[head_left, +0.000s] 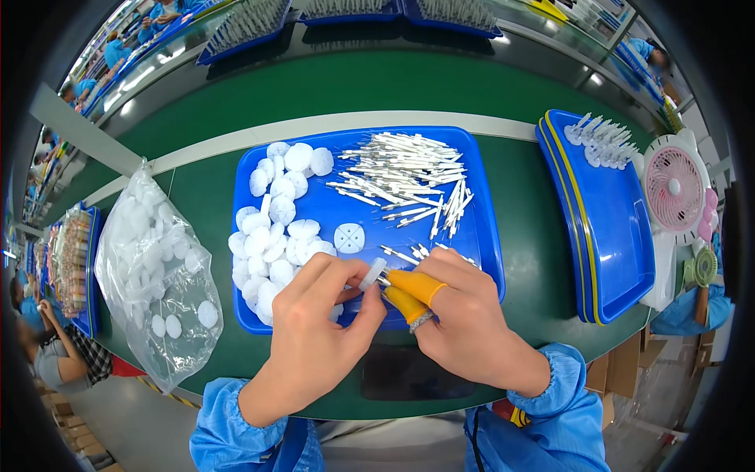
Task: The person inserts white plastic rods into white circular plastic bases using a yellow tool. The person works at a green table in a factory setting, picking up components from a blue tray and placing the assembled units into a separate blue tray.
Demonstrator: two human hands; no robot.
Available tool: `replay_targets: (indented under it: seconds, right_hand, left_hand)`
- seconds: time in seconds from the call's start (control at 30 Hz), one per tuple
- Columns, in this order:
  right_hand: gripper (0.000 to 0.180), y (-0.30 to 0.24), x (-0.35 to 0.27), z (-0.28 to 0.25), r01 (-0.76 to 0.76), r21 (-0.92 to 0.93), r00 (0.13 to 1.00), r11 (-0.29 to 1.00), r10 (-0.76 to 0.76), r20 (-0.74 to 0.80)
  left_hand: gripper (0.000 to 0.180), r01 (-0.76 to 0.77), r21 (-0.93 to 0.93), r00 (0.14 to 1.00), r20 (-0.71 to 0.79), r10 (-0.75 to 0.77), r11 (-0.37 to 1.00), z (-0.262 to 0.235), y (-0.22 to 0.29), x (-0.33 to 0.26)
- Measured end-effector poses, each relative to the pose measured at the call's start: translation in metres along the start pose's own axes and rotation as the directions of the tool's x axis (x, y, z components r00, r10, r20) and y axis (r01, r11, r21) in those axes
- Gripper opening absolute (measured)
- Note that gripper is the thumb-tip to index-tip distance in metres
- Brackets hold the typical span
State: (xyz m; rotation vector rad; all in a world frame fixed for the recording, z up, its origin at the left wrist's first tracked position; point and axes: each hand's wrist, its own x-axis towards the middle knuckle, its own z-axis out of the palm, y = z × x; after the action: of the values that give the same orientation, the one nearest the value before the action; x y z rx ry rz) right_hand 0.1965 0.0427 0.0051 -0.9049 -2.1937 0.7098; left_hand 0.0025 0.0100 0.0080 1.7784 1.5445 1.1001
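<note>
My left hand [311,326] pinches a small white plastic disc [373,274] on edge between thumb and fingertips. My right hand [472,318], with yellow covers on two fingers, closes on a thin rod [384,279] whose end meets the disc; most of the rod is hidden by the fingers. Both hands are over the near edge of a blue tray [489,228]. In its left part lies a heap of white discs [271,244], and one loose disc with small holes [349,237] lies flat near the middle. Thin white rods with metal tips [409,165] are piled at the right.
A clear plastic bag of white discs [157,267] lies at left. Stacked blue and yellow trays [605,228] stand at right, the top one holding discs with upright rods [602,141]. Beside them is a pink fan [674,187]. A dark flat object [417,374] lies before me.
</note>
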Motion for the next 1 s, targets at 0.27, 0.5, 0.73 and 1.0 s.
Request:
replay_targets:
  seconds: [0.27,0.5,0.73,1.0]
  right_hand:
    - [0.038,-0.001,-0.005,0.015,0.039,0.004,0.987,0.999,-0.038,-0.157]
    - [0.044,-0.002,0.000,0.005,-0.006,0.097,0.977,0.995,0.026,-0.211]
    - [0.052,-0.009,-0.003,-0.012,0.050,-0.049,0.976,0.998,-0.059,-0.209]
    - [0.053,-0.010,-0.004,-0.017,0.080,-0.063,0.985,0.995,-0.089,-0.150]
  left_hand:
    - [0.015,-0.037,0.073,0.999,-0.005,0.038,0.997,0.004,0.003,-0.007]
    - [0.033,0.159,-0.284,0.985,-0.026,-0.173,0.946,-0.001,0.008,-0.004]
    - [0.047,0.043,-0.474,0.998,-0.010,-0.055,0.880,-0.003,-0.003,-0.003]
    - [0.054,-0.009,-0.383,0.999,0.039,0.026,0.924,-0.004,-0.001,-0.005]
